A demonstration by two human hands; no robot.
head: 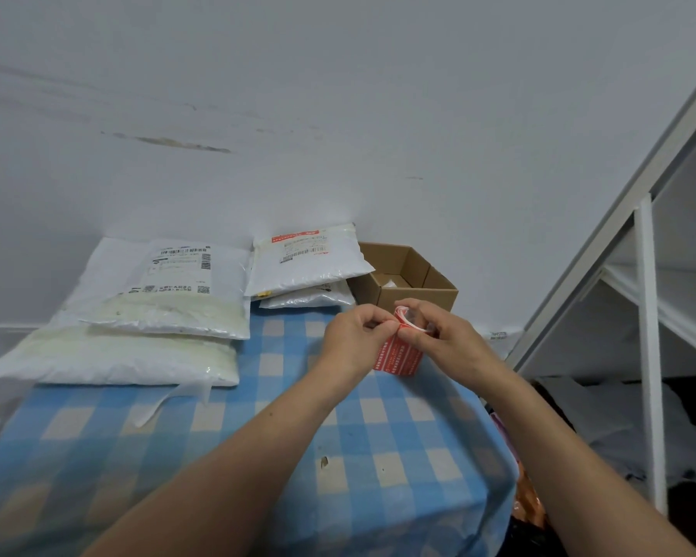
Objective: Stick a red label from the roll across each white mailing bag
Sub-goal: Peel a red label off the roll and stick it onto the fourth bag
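red roll [398,355] held over the checked table [338,436], near its far right side. right hand [455,335] curls round the roll's top, left hand [350,339] pinches a label edge at the rim. white bags [169,291] stacked far left, two more behind, the top bag [304,263] already red-labelled. open box [414,283] just beyond the hands.
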